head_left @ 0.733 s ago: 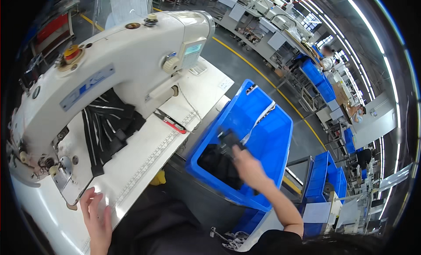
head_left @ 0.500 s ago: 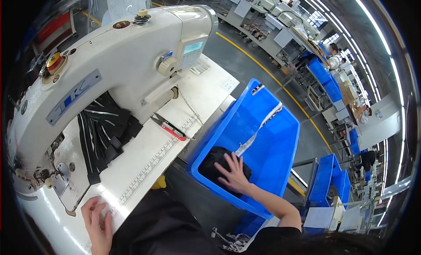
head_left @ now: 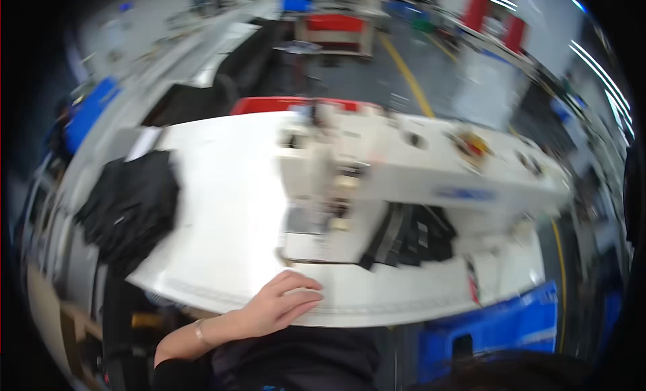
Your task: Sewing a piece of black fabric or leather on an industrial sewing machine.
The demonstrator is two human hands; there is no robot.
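My left hand rests at the front edge of the white sewing table, its fingers loosely bent and apart, with nothing visible in them. It lies just in front of the needle area of a white sewing machine. Black fabric pieces with pale stripes lie under the machine's arm. A bunched black fabric pile hangs over the table's left end. My right hand is out of the picture. Motion smears much of the view.
A blue bin stands against the table's front right. Near it on the tabletop lie red-handled thread snips, blurred. Behind the table are a red-topped cart and a yellow floor line.
The view has swung left, bringing the table's left end and the black pile into sight. My right hand, earlier spread on black fabric in the blue bin, has left the view.
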